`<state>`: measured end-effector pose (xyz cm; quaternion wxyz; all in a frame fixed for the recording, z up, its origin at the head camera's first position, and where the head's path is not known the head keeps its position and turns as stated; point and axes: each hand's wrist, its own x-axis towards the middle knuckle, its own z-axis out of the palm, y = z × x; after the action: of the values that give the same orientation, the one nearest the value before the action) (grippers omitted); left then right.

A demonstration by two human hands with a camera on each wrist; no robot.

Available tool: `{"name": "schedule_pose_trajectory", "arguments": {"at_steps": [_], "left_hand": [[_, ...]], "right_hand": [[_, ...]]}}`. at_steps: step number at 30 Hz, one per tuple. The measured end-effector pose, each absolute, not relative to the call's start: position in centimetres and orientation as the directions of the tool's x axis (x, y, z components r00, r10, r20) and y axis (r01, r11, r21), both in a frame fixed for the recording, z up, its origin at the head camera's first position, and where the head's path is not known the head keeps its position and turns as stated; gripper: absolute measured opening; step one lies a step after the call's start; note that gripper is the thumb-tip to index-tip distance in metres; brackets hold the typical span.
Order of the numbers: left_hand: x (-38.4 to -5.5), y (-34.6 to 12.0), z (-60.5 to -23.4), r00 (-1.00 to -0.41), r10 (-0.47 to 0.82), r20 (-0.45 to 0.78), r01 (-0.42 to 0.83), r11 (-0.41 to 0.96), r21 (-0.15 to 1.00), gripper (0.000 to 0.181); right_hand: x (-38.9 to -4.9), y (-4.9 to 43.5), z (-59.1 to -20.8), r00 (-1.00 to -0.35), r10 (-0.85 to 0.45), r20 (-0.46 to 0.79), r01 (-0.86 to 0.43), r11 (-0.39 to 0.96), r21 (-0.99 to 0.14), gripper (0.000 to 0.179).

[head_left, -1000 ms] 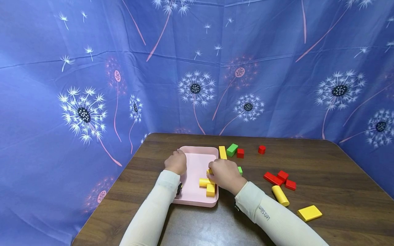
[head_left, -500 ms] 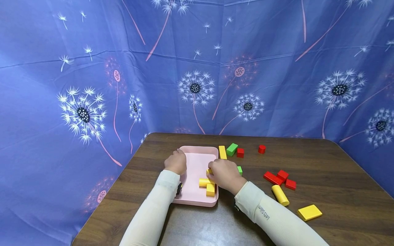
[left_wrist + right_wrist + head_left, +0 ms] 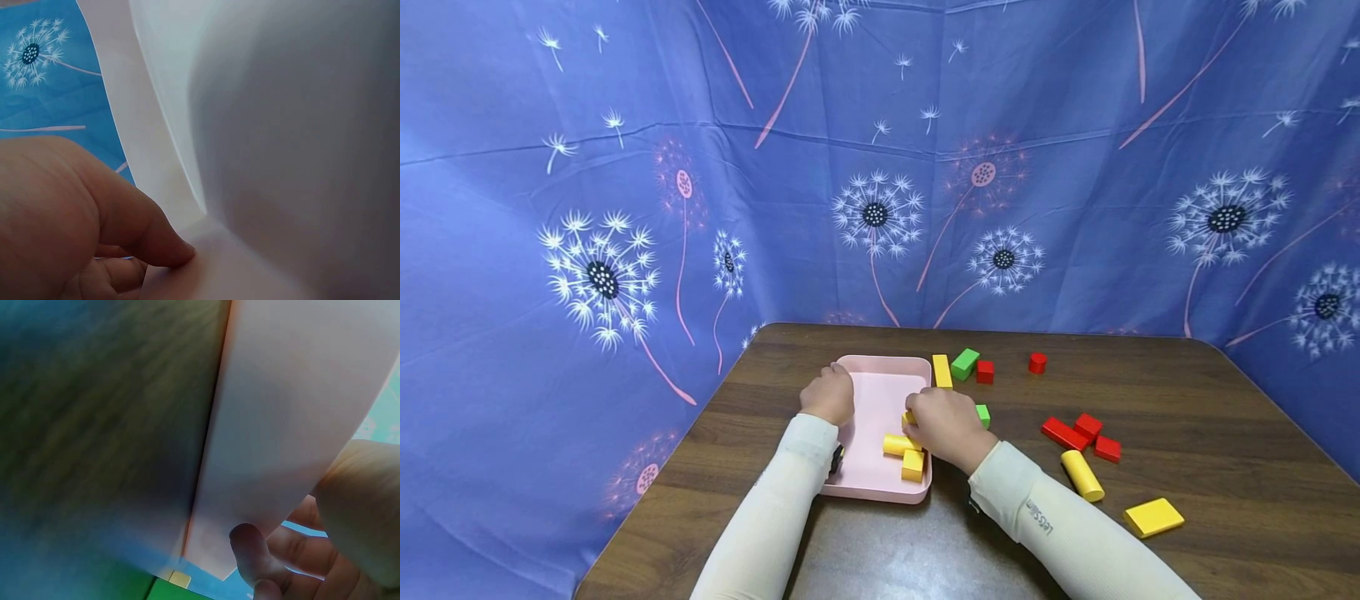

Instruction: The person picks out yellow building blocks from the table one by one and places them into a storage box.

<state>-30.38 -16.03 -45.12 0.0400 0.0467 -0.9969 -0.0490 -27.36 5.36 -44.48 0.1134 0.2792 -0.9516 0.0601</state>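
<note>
Pink tray (image 3: 877, 404), gripped by both hands (image 3: 829, 397) (image 3: 950, 427), holds three visible yellow blocks (image 3: 913, 467).

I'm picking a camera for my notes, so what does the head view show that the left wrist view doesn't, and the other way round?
Only the head view shows the right hand, red blocks, green blocks, yellow blocks and wooden table. Only the left wrist view shows the left thumb against the inner wall of the pink tray. Both show the left hand, that tray and the blue dandelion cloth.
</note>
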Motion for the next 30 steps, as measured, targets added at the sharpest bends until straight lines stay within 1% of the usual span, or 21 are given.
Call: {"name": "schedule_pose_trajectory", "arguments": {"at_steps": [14,25,30], "left_hand": [[-30.3,-16.08,-45.04,-0.993,-0.103,0.061,-0.097,0.99,0.102,0.067],[-30.29,-16.05,-45.08,-0.993,-0.101,0.06,-0.094,0.99,0.101,0.068],[-30.36,-16.06,-45.04,-0.993,-0.1,0.064,-0.093,0.99,0.106,0.068]], "right_hand": [[-27.11,4.98,-44.22,-0.824,-0.523,0.219,-0.543,0.839,-0.037,0.017],[-27.14,4.89,-44.21,-0.835,-0.512,0.201,-0.532,0.844,-0.064,0.017],[-27.15,4.77,-43.93,-0.829,-0.521,0.204,-0.54,0.841,-0.042,0.019]]}}
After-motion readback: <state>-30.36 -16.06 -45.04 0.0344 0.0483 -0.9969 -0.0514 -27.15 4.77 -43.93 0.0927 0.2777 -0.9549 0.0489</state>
